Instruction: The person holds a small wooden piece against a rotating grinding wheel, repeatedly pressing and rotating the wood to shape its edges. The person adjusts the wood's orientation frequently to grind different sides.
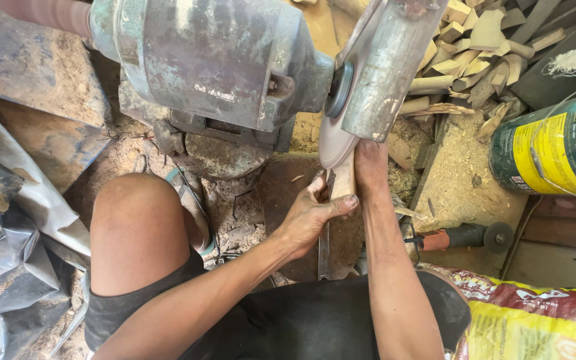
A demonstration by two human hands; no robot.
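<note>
Both hands on it now: left hand (311, 217) wrapped closed around the pale wooden piece (343, 177), right hand (370, 163) pressing its far end, grip hidden. The piece meets the sanding disc (333, 137) under the motor (215, 60). Best kept light and steady, fingers clear of the disc.

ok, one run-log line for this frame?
left hand: grips wood piece | right hand: on piece, by disc | piece: end against sanding disc | motor: left of disc | scraps: behind
</note>
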